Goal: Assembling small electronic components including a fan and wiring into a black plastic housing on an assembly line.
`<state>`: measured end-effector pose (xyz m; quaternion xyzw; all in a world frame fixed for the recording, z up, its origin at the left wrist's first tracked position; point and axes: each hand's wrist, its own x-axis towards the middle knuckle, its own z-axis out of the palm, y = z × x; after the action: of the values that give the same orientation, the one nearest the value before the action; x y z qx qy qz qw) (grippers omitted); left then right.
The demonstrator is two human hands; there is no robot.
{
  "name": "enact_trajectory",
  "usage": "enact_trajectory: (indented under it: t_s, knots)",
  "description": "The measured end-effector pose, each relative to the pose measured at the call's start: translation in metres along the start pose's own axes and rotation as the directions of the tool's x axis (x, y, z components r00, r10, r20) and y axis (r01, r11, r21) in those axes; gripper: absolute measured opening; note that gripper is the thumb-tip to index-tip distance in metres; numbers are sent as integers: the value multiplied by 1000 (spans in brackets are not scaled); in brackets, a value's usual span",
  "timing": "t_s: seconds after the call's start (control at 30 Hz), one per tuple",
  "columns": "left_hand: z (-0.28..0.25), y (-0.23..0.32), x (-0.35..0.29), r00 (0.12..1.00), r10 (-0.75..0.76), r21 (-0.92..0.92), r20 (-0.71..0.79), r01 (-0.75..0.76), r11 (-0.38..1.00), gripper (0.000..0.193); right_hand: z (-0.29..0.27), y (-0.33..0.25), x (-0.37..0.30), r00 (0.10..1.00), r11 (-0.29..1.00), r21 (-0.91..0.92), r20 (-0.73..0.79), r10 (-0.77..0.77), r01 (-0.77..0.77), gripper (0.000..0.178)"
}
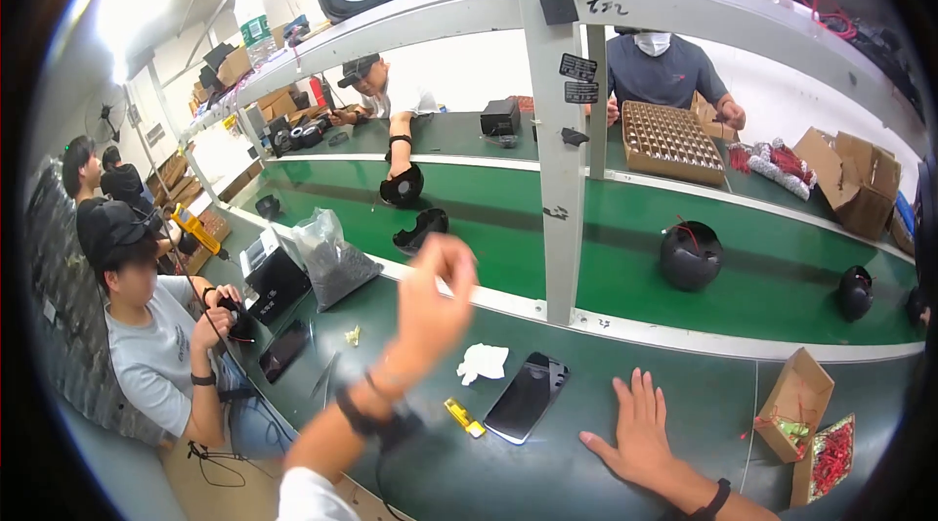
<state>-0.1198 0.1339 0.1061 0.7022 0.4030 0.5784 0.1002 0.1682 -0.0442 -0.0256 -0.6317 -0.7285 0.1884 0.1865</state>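
My left hand (438, 294) is raised over the near edge of the green conveyor belt, its fingers curled in toward the thumb. Whatever they may hold does not show. Just beyond the fingertips, a black curved shell (420, 231) lies on the belt; whether they touch it is unclear. My right hand (637, 431) rests palm down on the dark green table, fingers spread and nothing in them. Between my hands are a black phone (529, 398), a small yellow object (464, 417) and a crumpled white tissue (483, 363).
A grey shelf post (549, 150) rises at the belt's near edge. The belt carries a round black shell (691, 255); across it, a co-worker's hand reaches another shell (402, 186). A cardboard box (796, 404) with small red parts stands right, a clear bag (337, 262) left.
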Motion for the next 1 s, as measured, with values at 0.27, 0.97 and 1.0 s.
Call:
enact_trajectory:
  t_s: [0.27,0.97,1.0]
  knots:
    - [-42,-358,148,868,-494,797,49,264,544,59,-6,-26,16,998,966,-260,-58,-14,-2,94]
    - [-85,-170,48,915,-238,279,324,148,949,14,18,23,-3,911,992,-78,-394,-124,102,65]
    - [-81,-101,18,881,-224,215,416,144,966,13,5,22,-18,906,993,-72,-407,-118,97,65]
